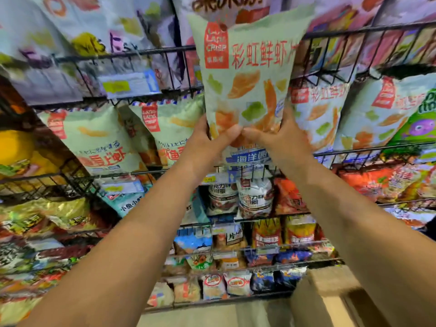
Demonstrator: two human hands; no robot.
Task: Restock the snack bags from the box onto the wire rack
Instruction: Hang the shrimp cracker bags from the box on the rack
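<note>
So the black wire rack [165, 50] takes up pretty much the whole frame, tier after tier of it, all stuffed with colourful snack packets. Down in the lower right corner there's a plain brown cardboard box [330, 296] sitting in front of the bottom tiers; can't see what's in it from here.

The task's thing, a pale green puffy snack bag with a red label and red lettering [245, 74], is in the upper centre of the frame. It's upright, held up in front of the rack, and its top edge reaches above the wire bar of the upper tier. Two matching pale green bags [318, 109] lean on the tier just to its right, and a couple of similar green bags with orange print [99, 138] sit on the left side of the same tier.

Both arms reach up from the bottom of the frame. The left hand [207, 138] has its fingers curled round the bag's lower left corner, and the right hand [280, 135] does the same on the lower right corner. The thumbs lie across the front and almost meet in the middle.

Smallest bit: a blue and yellow price tag [128, 84] clipped to the upper tier's front, upper left of the bag.
</note>
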